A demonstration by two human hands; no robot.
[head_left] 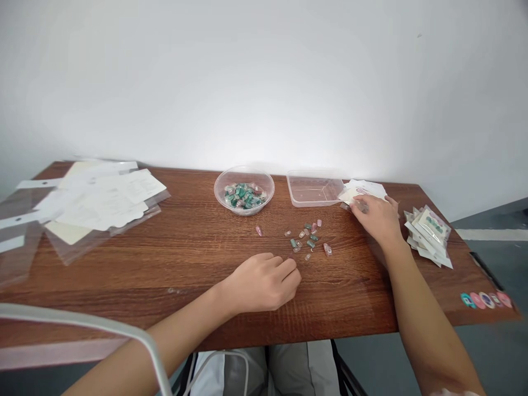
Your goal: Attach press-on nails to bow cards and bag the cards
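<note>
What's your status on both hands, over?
Right hand at card pile. Left hand curled beside loose pieces, hold unclear. White cable crossing view over left forearm.

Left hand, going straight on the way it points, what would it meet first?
Probably the small pale piece lying just beyond the left hand, though depth is hard to judge.
</note>
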